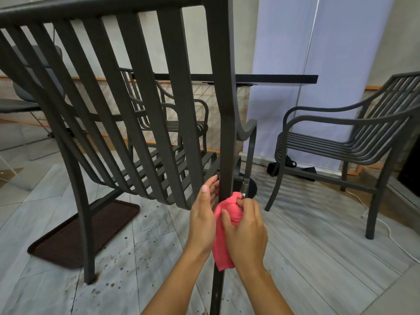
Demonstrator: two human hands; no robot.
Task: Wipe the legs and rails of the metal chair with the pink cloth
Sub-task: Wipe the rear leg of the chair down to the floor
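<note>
Head view had me looking down a rear leg (pixel 226 133) of the metal chair (pixel 127 105), near and just right of centre. Fingers of the right hand (pixel 246 228) were curled round the bunched pink cloth (pixel 227 214), clamping it against the leg from the right, its loose tail hanging down between the wrists. The left hand (pixel 203 214) lay on the leg's left side, fingers fairly straight and a little apart, tips touching the metal just above the cloth.

Outward from there stood a brown mat (pixel 86 233) at near left, a dark table (pixel 272 78) behind the chair, and a second chair (pixel 341 142) at far right, on a speckled tiled floor.

As I judged it, the bunched cloth might only catch the leg's right face, leaving the left and far faces dusty; a hard downward pull could also shift or tip the chair.

Both hands and the cloth hid the stretch of leg under them, its foot ran out of frame, and I could not tell how much cloth wrapped behind.
</note>
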